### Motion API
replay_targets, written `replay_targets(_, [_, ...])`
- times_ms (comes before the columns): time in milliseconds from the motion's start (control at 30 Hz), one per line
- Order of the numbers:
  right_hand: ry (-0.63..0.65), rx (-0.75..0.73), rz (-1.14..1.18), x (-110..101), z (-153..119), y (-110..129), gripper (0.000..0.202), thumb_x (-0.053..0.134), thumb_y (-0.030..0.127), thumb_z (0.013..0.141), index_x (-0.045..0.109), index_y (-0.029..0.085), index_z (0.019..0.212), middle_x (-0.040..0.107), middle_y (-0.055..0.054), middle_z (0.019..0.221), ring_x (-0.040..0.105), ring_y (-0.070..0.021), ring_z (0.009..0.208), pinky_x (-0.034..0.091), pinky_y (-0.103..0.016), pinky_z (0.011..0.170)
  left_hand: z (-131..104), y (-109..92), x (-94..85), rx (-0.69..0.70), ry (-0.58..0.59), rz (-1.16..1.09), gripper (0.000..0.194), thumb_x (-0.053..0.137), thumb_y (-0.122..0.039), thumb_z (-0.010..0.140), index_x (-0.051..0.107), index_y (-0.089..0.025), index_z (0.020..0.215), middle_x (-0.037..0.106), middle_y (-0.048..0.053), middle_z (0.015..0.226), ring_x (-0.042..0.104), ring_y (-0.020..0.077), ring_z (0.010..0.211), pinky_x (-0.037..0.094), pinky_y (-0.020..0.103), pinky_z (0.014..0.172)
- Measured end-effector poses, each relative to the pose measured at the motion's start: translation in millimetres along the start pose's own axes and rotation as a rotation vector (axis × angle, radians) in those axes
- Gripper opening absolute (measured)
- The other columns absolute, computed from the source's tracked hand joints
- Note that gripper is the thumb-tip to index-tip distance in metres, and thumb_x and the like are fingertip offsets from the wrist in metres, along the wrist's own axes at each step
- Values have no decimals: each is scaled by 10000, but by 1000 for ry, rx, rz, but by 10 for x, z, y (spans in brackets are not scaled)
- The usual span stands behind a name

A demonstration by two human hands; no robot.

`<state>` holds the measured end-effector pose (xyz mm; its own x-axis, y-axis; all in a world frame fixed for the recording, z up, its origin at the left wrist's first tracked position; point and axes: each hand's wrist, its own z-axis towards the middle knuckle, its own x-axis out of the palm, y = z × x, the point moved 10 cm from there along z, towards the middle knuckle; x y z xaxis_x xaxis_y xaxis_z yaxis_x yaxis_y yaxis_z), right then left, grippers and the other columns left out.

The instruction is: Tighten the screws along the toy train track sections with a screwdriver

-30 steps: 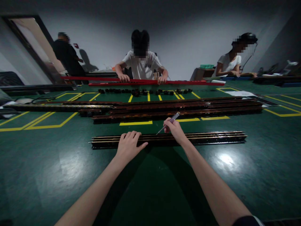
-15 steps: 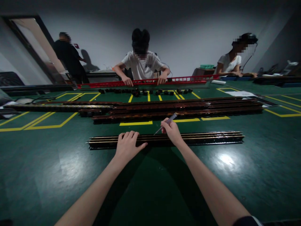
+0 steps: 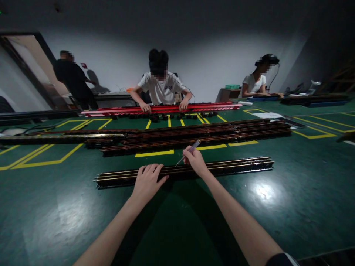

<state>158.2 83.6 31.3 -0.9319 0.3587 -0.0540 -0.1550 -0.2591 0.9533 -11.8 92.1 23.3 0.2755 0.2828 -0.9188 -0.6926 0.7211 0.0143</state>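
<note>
A long black rail (image 3: 233, 165) with thin gold-coloured strips along its top lies across the green table in front of me. My left hand (image 3: 148, 181) rests over it left of the middle, fingers laid across the far side and thumb stretched out to the right. Between the fingers of my right hand (image 3: 195, 160) is a slim screwdriver (image 3: 193, 146) with a clear handle. Its shaft slants down to the left, and the tip meets the top of the rail just right of my left hand. What lies exactly under the tip is too small to tell.
Several similar dark rails (image 3: 208, 133) lie stacked beyond mine. Small black parts (image 3: 191, 116) are scattered farther back, before a co-worker (image 3: 161, 87) whose hands are on a red rail (image 3: 194, 107). Another person (image 3: 255, 83) sits at the right, and one (image 3: 73, 79) stands at the left.
The view has shifted, so the scene sits lower and slightly left. Across the table, the red rail has turned to show a broader face. My hands keep their places on the black rail.
</note>
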Motion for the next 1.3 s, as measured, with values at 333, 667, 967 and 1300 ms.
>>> replay_targets(333, [33,36,-13,-9,-3,16,311,602,486,743,507,199,669,544,28,534,544,-123,508,446,-250,512,24,24,11,-34,87,-2,377,478,-396,917,595,-154,1181,644,109,1157,582,269,1074,411,454,948])
replay_targets(667, [39,74,-36,-112,36,-34,316,618,491,713,517,197,656,566,27,513,558,-129,499,447,-261,527,19,165,-32,-130,106,15,383,464,-385,881,607,-147,1145,639,119,1119,574,279,1060,403,463,942])
replay_targets(967, [23,81,-27,-164,60,-80,269,598,440,712,515,197,633,552,33,492,532,-116,463,430,-242,489,20,190,-21,-157,127,-11,408,448,-395,876,607,-142,1153,634,125,1137,568,282,1075,389,479,973])
replay_targets(1300, [-27,85,-4,-237,50,-109,276,602,424,745,501,194,629,512,44,483,504,-101,443,418,-219,452,18,175,-28,-155,132,-25,405,439,-389,884,602,-143,1162,630,124,1165,556,282,1107,372,492,1002])
